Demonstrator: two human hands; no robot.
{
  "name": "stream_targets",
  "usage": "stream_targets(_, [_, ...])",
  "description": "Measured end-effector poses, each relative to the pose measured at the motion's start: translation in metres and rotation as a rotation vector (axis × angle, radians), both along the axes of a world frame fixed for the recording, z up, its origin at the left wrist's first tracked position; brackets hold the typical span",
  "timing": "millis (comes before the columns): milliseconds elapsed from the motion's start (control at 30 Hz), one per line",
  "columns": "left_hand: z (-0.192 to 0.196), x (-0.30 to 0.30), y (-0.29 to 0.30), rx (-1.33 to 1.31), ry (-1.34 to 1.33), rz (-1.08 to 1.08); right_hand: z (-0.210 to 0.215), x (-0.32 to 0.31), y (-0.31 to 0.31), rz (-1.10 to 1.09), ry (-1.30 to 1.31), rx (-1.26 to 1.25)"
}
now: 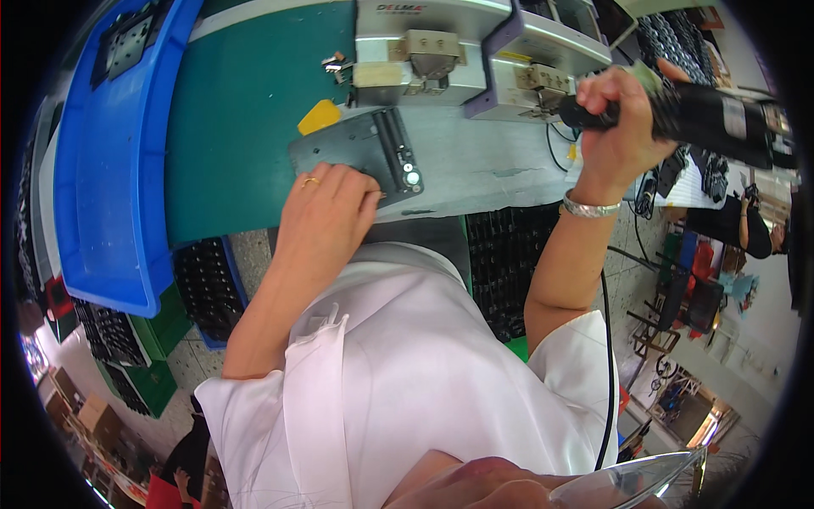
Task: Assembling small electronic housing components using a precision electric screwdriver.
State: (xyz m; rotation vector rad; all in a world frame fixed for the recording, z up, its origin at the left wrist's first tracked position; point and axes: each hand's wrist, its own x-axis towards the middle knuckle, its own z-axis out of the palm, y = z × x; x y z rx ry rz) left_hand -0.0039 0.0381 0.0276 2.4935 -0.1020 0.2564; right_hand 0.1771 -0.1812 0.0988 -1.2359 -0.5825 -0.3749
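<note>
On the bench in front of me lies a flat dark grey panel (343, 140) with a black ridged bar and small shiny round fittings along its right side. My left hand (329, 199) rests on its near edge, fingers curled and pressed together; whatever is between the fingertips is hidden. Raised at the right, my right hand (623, 114) is wrapped around a black handheld tool (712, 119) with a thick cylindrical body and a pale band. The tool's exact kind does not show. Just beyond the panel sits a yellow piece (320, 117).
A long blue bin (110, 195) stands at the left. Grey machines with metal blocks (432, 64) line the back. Small metal parts (337, 66) lie on the green mat (246, 127). Trays of black parts (212, 284) are below the bench, and a black cable (605, 373) hangs at the right.
</note>
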Motion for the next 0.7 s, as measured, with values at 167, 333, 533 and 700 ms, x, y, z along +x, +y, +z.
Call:
stream_targets(167, [-0.010, -0.007, -0.003, 0.086, -0.056, 0.055, 0.001, -0.026, -0.007, 0.001, -0.001, 0.086])
stream_targets(333, [-0.014, -0.013, 0.005, 0.104, -0.047, 0.108, -0.009, -0.059, 0.000, 0.095, 0.093, 0.174])
stream_targets(533, [-0.016, -0.011, 0.000, 0.086, -0.032, 0.108, -0.017, -0.088, 0.032, 0.232, 0.250, 0.211])
stream_targets(700, [-0.018, -0.010, -0.002, 0.090, -0.051, 0.112, -0.028, -0.100, 0.055, 0.278, 0.289, 0.261])
